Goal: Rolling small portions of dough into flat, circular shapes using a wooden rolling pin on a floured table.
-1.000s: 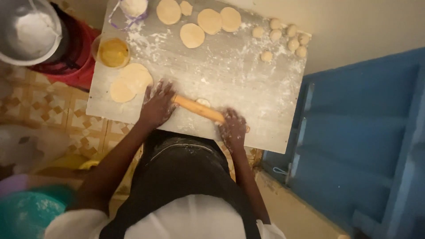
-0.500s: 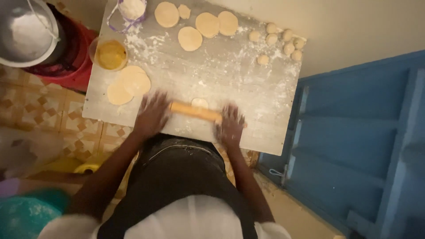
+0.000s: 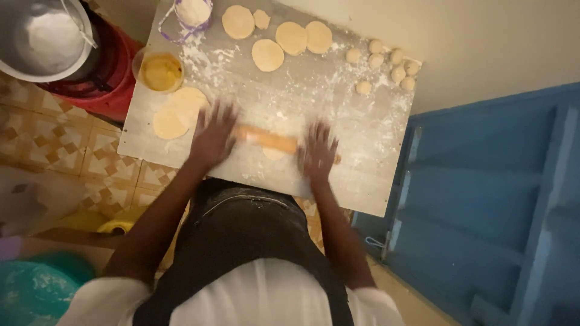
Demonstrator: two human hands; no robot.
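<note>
A: From the head camera, what are the hands on?

B: Both press flat on a wooden rolling pin point(image 3: 269, 140) lying across the near middle of the floured board point(image 3: 362, 181). The left hand point(image 3: 212, 136) covers the pin's left end, the right hand point(image 3: 317, 152) its right end. Fingers on both are spread wide and laid over the pin, palms down, not curled round it. Both hands are blurred.

A: And the dough?

B: A small piece of dough point(image 3: 273, 153) peeps out under the pin, between the two hands, on the near side.

A: What lies round about?

B: Left of the left hand, two rolled rounds point(image 3: 176, 113) overlap on the board. Farther off on that side stands a cup of yellow oil point(image 3: 160, 71). At the far edge, four flat discs point(image 3: 267, 54) and one small scrap, with a tub of flour point(image 3: 193, 9) to their left. At the far right corner, a cluster of dough balls point(image 3: 389, 65).

A: Beyond the board?

B: On the left, a metal bowl point(image 3: 36, 42) of white flour sits on a red stand over patterned tiles. Near left, a teal basin point(image 3: 36, 290). To the right, a blue wooden door point(image 3: 495, 199).
</note>
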